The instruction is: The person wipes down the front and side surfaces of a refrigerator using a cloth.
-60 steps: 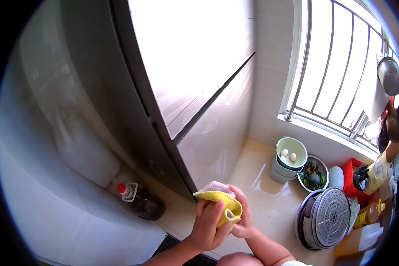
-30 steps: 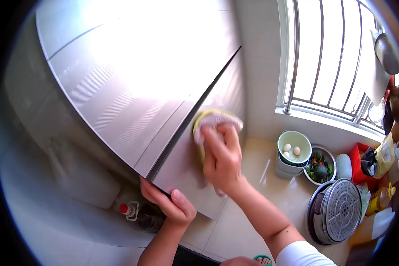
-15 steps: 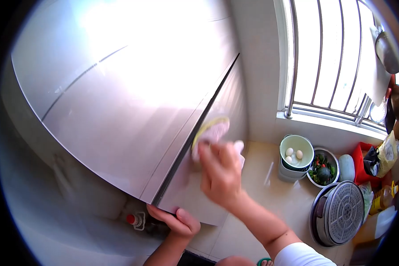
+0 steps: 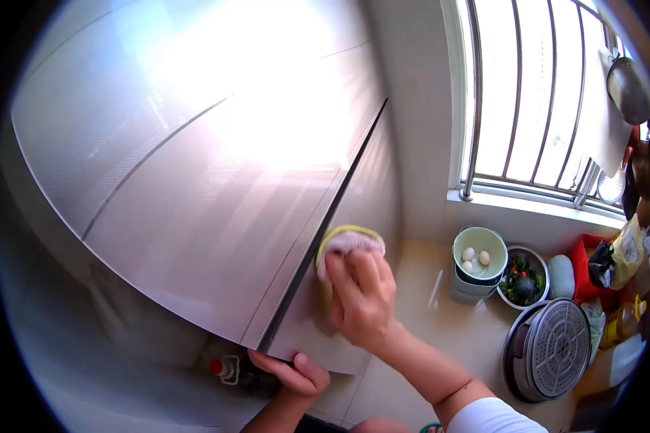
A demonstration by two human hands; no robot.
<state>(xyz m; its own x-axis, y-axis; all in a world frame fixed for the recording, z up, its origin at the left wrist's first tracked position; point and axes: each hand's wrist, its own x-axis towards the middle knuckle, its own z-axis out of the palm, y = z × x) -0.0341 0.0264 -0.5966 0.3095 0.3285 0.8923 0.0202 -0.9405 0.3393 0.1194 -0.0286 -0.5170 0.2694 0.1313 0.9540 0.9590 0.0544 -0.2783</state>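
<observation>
My right hand presses a pink cloth with a yellow edge against the narrow side face of a large, shiny silver-grey cabinet, possibly a refrigerator. Its fingers are closed over the cloth and partly hide it. Beside the cloth runs a dark gap between that side face and the broad glossy front panel. At the near end of the gap, my left hand grips the lower corner, its fingers tucked beneath the edge and its thumb raised.
A bottle with a red cap stands low behind the corner. On the tiled floor at right are a green bowl with several eggs, a metal bowl of greens, stacked steamer trays and a red crate. A barred window lies beyond.
My right hand and the cloth have shifted slightly down along the side face, and the cloth now lies flatter. The whole view has tilted a little; my left hand keeps its hold.
</observation>
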